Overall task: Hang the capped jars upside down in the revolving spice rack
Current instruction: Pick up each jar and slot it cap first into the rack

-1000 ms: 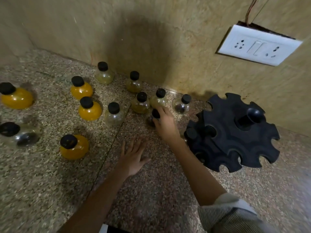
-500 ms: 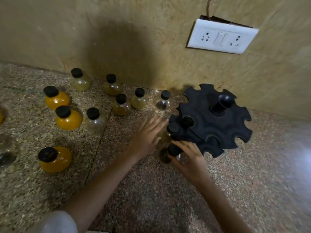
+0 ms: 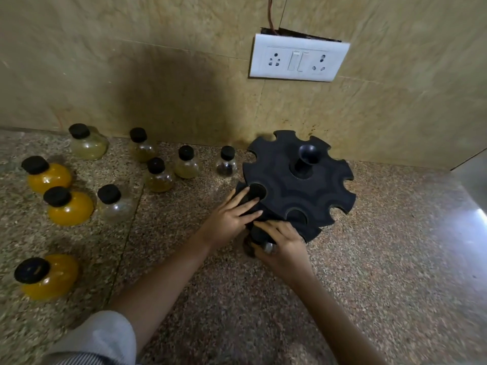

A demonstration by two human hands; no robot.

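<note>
The black revolving spice rack [image 3: 313, 191] stands on the speckled counter by the wall, its rim cut with round notches. My right hand [image 3: 283, 241] grips a small black-capped jar [image 3: 259, 237] at the rack's front lower rim. Most of that jar is hidden by my fingers. My left hand [image 3: 229, 217] lies flat with fingers spread against the rack's left edge, touching it. Several capped jars stand upright to the left: yellow-filled ones [image 3: 68, 206] and clear or pale ones [image 3: 158, 175].
A white socket and switch plate [image 3: 297, 61] is on the tiled wall above the rack. A yellow jar [image 3: 47, 275] stands near the left front. The counter [image 3: 395, 259] stretches right of the rack, with a shiny patch at far right.
My right hand has carried a jar from the jar group to the rack's front rim. My left hand has moved from the counter onto the rack's left edge. The view has swung left.
</note>
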